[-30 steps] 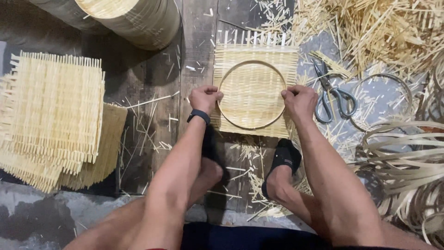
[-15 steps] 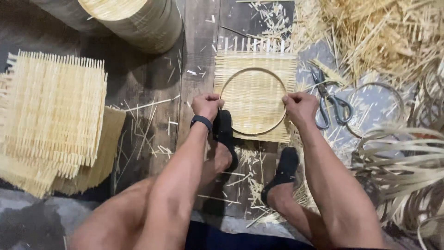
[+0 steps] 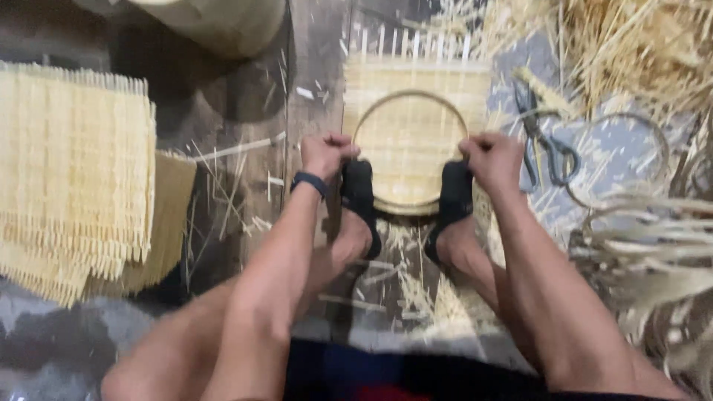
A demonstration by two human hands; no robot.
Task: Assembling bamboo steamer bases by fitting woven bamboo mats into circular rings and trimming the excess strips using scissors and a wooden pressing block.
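The hoop (image 3: 411, 148) lies on the woven mat (image 3: 416, 82) at the floor's far middle, with your feet pinning its near edge. Your left hand (image 3: 324, 154) and right hand (image 3: 492, 160) are clenched on its sides. Press evenly on both, and keep the hoop centred on the mat.

we see the bamboo hoop (image 3: 409, 148) on the woven mat (image 3: 416, 82) at upper centre, scissors (image 3: 546, 141) right of it, stacked mats (image 3: 70, 171) at left.
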